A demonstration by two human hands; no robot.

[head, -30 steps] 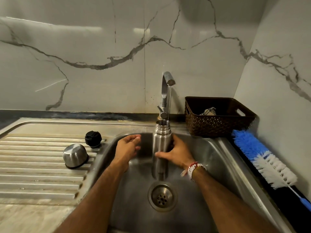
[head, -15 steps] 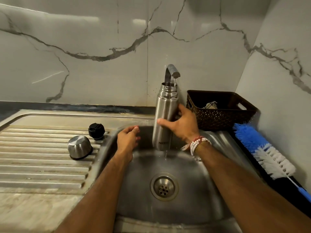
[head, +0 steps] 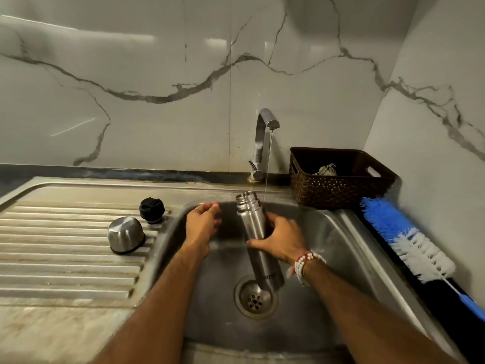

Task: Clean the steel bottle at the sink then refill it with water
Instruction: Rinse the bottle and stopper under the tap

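the right hand point(head: 282, 241) is wrapped tight around the middle of the steel bottle point(head: 258, 240), which is held over the sink point(head: 349, 248) basin, its open mouth tilted left and far. a thin stream from the tap point(head: 263, 137) falls just right of the mouth. the left hand point(head: 202, 222) hovers empty, fingers loosely curled. on the drainboard point(head: 65, 248) to the left – a steel cup point(head: 125, 235) and black cap point(head: 152, 210). far right – a brown basket point(head: 338, 177), and nearer, a bottle brush point(head: 409, 240).

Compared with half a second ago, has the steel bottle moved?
Yes. The steel bottle has dropped from the tap spout into the sink, tilted left.
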